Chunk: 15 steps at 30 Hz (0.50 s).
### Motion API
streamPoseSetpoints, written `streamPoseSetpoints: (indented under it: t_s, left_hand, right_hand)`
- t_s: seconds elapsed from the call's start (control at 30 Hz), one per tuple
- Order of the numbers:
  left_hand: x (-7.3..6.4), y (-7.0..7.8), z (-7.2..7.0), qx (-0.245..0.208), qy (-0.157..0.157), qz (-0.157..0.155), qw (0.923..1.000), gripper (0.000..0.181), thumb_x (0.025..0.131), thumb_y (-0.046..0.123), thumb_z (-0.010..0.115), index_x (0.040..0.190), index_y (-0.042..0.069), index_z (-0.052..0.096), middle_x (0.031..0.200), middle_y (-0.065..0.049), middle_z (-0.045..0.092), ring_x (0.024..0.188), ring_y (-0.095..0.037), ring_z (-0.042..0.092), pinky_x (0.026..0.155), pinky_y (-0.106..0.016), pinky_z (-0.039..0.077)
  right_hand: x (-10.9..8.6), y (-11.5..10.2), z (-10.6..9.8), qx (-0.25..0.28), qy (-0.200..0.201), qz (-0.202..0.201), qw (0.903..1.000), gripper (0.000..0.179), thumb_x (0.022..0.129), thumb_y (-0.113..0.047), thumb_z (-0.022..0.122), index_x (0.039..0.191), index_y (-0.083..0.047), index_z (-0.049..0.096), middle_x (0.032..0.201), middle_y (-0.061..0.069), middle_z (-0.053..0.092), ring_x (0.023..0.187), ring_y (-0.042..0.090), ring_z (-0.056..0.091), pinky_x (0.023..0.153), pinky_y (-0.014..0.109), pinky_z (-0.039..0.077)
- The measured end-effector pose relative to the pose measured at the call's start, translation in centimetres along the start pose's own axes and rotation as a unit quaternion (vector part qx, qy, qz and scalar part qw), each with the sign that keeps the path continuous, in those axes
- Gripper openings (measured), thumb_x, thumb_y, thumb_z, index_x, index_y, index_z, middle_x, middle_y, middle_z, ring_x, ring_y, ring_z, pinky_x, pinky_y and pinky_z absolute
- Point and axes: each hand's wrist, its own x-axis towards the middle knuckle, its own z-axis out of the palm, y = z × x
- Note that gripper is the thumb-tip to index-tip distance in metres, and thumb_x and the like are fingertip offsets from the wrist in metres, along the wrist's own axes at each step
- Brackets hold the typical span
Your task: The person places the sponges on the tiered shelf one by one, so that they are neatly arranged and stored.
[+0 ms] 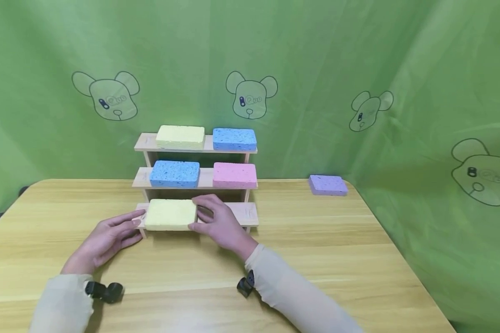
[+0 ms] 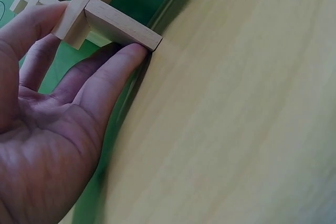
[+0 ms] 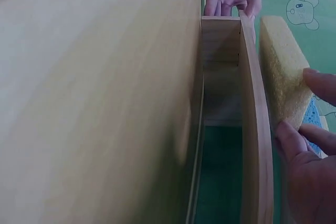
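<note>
A three-tier wooden rack [image 1: 245,213] stands on the table. My right hand [image 1: 221,224] pinches a pale yellow sponge [image 1: 171,213] by its right end, thumb at the front corner and fingers at the back. The sponge lies flat over the left part of the lowest shelf; in the right wrist view this sponge [image 3: 283,69] shows edge-on beside the shelf board [image 3: 255,124]. With its fingertips, my left hand [image 1: 111,237] holds the left end of that shelf. The left wrist view shows its fingers [image 2: 107,80] at the board and the leg [image 2: 123,24] under it.
On the top shelf sit a yellow sponge [image 1: 180,138] and a blue sponge [image 1: 234,139]. The middle shelf bears a blue sponge [image 1: 175,174] and a pink sponge [image 1: 234,175]. A purple sponge [image 1: 328,185] lies at the table's back right. Behind hangs a green curtain [image 1: 308,55].
</note>
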Motion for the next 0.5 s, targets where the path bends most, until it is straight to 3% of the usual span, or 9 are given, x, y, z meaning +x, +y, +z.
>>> streamPoseSetpoints:
  t_s: [0.2, 0.5]
  left_hand:
    - [-0.16, -0.01, 0.11, 0.001, -0.008, 0.003, 1.0000, 0.029, 0.099, 0.004, 0.057, 0.121, 0.017, 0.070, 0.118, 0.007, 0.062, 0.108, -0.018, 0.064, 0.098, -0.037, 0.051]
    - [-0.03, -0.02, -0.11, -0.009, -0.004, 0.000, 1.0000, 0.028, 0.098, 0.002, 0.057, 0.118, 0.017, 0.071, 0.119, 0.009, 0.064, 0.107, -0.018, 0.064, 0.098, -0.037, 0.051]
  right_hand:
    - [0.53, -0.02, 0.37, -0.031, 0.017, 0.008, 0.9993, 0.060, 0.079, 0.002, 0.080, 0.133, 0.002, 0.056, 0.128, 0.003, 0.050, 0.120, 0.017, 0.055, 0.098, 0.016, 0.046]
    - [0.66, 0.08, -0.15, -0.074, 0.010, 0.038, 0.9965, 0.065, 0.080, -0.004, 0.081, 0.137, 0.002, 0.052, 0.130, 0.005, 0.048, 0.124, 0.021, 0.053, 0.099, 0.015, 0.045]
